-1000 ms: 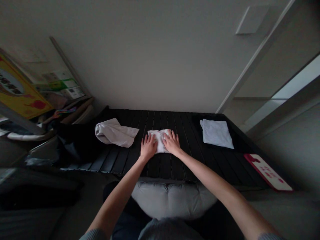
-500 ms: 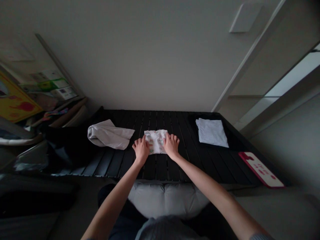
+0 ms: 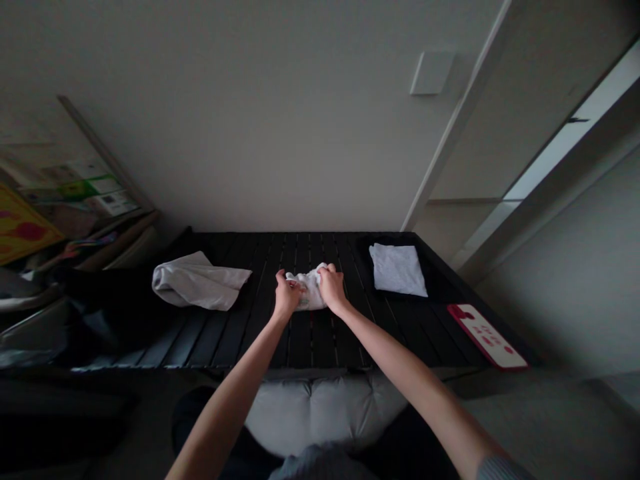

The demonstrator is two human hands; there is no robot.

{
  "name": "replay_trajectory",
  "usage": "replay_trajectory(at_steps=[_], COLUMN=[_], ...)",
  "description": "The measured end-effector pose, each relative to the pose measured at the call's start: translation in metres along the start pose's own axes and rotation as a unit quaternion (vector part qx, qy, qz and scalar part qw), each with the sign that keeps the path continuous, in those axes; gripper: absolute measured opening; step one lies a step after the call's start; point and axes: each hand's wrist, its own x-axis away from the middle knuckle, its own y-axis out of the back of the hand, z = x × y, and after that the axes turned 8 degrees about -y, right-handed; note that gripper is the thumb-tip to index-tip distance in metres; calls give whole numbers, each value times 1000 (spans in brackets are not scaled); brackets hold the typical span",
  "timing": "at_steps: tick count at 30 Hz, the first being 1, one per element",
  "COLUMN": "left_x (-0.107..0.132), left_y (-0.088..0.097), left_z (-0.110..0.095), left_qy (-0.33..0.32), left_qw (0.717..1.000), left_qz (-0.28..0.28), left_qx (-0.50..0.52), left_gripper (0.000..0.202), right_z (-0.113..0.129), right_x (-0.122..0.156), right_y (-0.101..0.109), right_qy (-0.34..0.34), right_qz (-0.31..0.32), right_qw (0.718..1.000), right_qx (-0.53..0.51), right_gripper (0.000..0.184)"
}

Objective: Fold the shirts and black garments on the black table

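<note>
Left hand [image 3: 287, 297] curled, pinching a small white cloth [image 3: 311, 290], right hand [image 3: 332, 289] gripping its other side, both in the middle of a black table [image 3: 310, 340]

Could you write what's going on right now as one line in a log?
left hand: grips white cloth | right hand: grips white cloth | nearby: grey cloth, folded cloth | surface: slatted black table

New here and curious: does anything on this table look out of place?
The grey cloth lies rumpled on the dark slatted table, unlike the neatly folded pale cloth at right.
</note>
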Motion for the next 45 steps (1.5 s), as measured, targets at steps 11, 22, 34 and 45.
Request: replay_trajectory(at_steps=[11, 22, 34, 45], left_x=[-6, -1, 7, 14], left_y=[-95, -187, -144, -19], left_z=[-72, -116, -69, -6], left_qy=[-148, -273, -206, -207], left_qw=[977, 937, 903, 863], left_qz=[87, 208, 172, 23], left_qx=[124, 68, -336, -461], left_gripper=[68, 90, 63, 64], right_z=[-84, -177, -144, -51], right_x=[-13, -21, -6, 38], right_y=[103, 147, 76, -2], right_qy=[7, -153, -75, 88], right_qz=[-144, -285, -188, -120], right_qw=[980, 918, 959, 988], right_qx=[138, 231, 200, 38], right_gripper=[34, 44, 42, 64])
